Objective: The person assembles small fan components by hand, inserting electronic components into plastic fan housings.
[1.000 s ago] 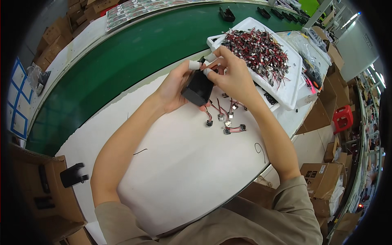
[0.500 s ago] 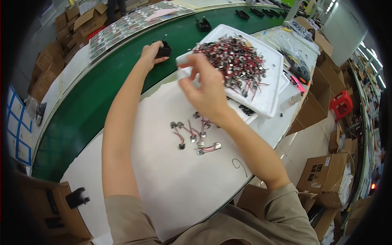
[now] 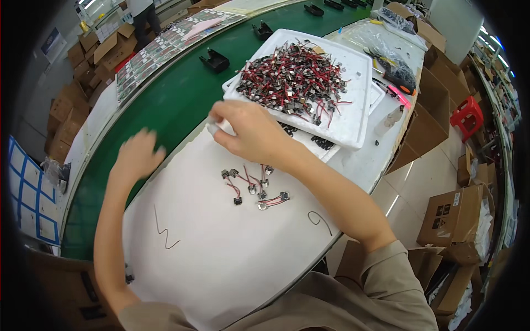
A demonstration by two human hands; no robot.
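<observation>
My left hand (image 3: pixel 138 155) is over the near edge of the green conveyor, blurred, with its thumb apart from the fingers and nothing visible in it. Beyond it a black plastic housing (image 3: pixel 215 62) rests on the belt. My right hand (image 3: pixel 243 128) hovers above the white work surface (image 3: pixel 221 259), in front of the foam tray, its fingers curled together. Something pale shows at its fingertips; whether it is a held item or a finger covering cannot be made out. Below it lie several small metal parts with red and black wires (image 3: pixel 252 188).
A white foam tray (image 3: pixel 359 105) heaped with wired parts (image 3: pixel 292 80) stands at the far right. More black housings (image 3: pixel 313 10) sit farther along the green conveyor (image 3: pixel 182 83). Two thin dark wires (image 3: pixel 163 229) lie on the surface. Cardboard boxes (image 3: pixel 452 215) and a red stool (image 3: pixel 467 117) are to the right.
My left hand has let go of the black housing on the conveyor and drawn back nearer and to the left. My right hand has come off the tray's edge, toward me and left.
</observation>
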